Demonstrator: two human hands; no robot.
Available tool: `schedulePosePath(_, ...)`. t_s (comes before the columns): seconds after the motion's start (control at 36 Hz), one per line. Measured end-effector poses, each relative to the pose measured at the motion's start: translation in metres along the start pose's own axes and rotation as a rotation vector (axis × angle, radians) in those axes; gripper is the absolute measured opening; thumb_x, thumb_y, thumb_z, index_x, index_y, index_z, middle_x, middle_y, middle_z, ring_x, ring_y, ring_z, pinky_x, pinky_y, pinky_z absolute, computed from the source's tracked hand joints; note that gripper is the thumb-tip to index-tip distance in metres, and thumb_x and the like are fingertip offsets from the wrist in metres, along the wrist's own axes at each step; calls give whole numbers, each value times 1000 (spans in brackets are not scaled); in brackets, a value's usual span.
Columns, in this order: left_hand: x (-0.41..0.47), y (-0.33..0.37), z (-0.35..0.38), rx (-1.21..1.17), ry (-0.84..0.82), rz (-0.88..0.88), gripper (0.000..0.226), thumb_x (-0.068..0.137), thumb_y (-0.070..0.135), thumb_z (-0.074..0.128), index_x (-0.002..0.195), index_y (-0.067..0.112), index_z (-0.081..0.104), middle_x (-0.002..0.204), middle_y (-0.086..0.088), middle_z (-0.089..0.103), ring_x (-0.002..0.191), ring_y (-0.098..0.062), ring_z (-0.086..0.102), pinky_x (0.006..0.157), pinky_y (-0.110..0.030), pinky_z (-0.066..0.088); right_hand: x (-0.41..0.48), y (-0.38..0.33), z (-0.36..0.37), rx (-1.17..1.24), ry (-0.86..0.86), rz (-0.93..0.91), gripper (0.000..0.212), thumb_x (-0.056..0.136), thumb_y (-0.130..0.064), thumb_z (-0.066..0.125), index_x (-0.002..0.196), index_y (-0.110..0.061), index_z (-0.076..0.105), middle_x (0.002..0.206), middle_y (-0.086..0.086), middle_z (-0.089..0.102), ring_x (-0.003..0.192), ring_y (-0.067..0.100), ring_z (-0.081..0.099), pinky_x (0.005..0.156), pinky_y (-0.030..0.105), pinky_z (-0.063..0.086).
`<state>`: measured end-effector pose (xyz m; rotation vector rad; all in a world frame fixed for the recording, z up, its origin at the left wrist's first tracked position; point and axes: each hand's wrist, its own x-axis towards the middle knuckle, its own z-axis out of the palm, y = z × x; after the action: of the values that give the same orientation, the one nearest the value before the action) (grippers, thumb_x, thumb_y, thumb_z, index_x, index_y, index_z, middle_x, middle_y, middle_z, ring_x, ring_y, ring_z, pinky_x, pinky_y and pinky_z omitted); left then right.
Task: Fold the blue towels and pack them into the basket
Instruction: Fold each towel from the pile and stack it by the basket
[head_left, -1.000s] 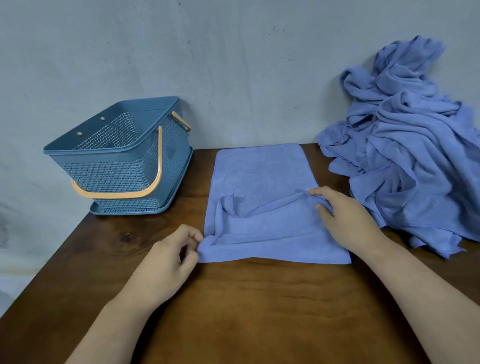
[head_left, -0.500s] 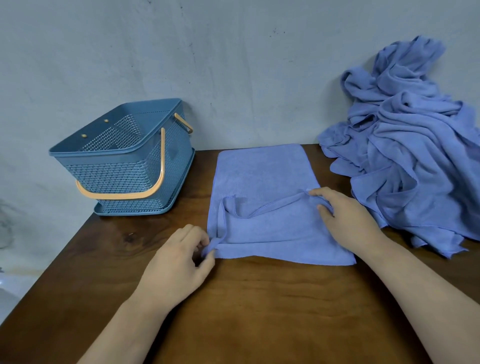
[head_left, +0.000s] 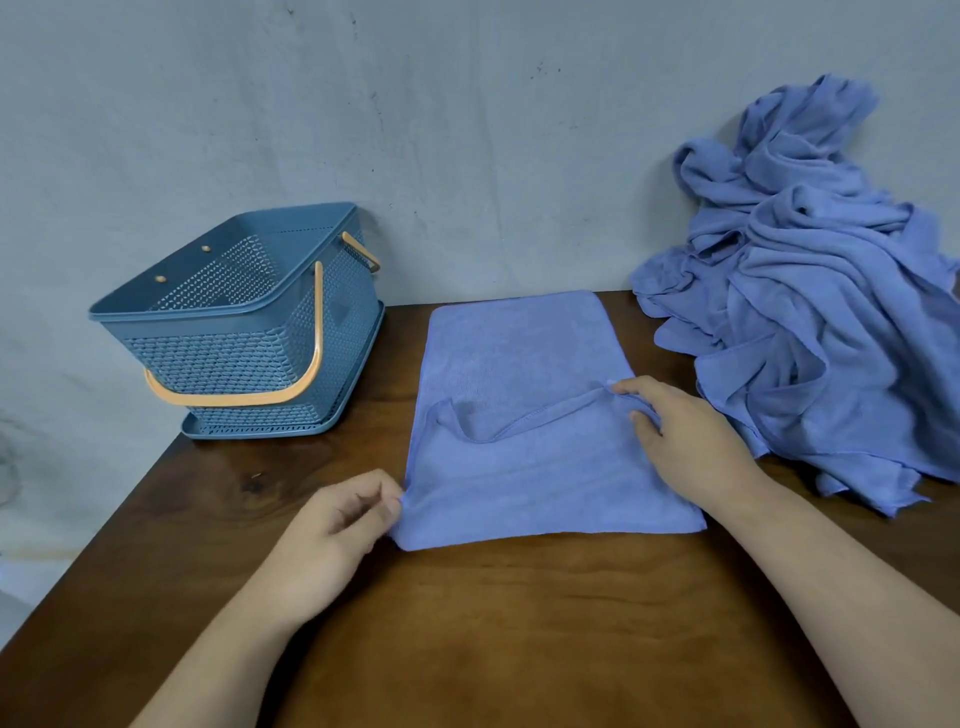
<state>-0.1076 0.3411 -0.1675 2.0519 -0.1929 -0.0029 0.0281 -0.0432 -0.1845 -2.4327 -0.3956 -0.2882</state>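
The soft, limp blue microfibre towel (head_left: 519, 467) handles best by its edges: the left hand (head_left: 337, 525) pinches its near corner, the right hand (head_left: 685, 441) its sagging hem.

A dark brown wooden table (head_left: 519, 623) stands against a grey wall (head_left: 467, 130). At its back left sits a blue lattice basket (head_left: 234, 353) with an orange handle (head_left: 239, 399), apparently on a matching shallow tray (head_left: 332, 423). A blue towel (head_left: 519, 343) lies flat mid-table, its near part folded over. A heap of blue towels (head_left: 810, 322) fills the back right.
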Motion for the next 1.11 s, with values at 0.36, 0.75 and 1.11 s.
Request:
schedulePosePath(0.36,2,11,7,415,-122,-108,43,90,57,67,77,17,56,52,9,42,52,-8,33,57,-32,28,-4,6,-26,45,-321,49,53,96,-11,64,130,-50,52,90,-18,59,78,-2,60,62,18,46)
schedulePosePath(0.75,85,13,-16,590,-205,213,54,90,29,82,137,41,59,130,30,55,126,-3,52,108,-23,41,-5,-8,-21,-115,-62,80,4,100,-36,64,102,-37,66,74,-17,63,73,5,60,66,37,55)
schedulePosePath(1.11,107,-15,-7,-200,87,-139,33,103,46,65,99,15,74,108,-12,78,95,-27,73,92,-49,55,4,3,-16,31,95,146,23,108,-26,51,85,-27,55,67,-10,59,59,10,55,53,36,45)
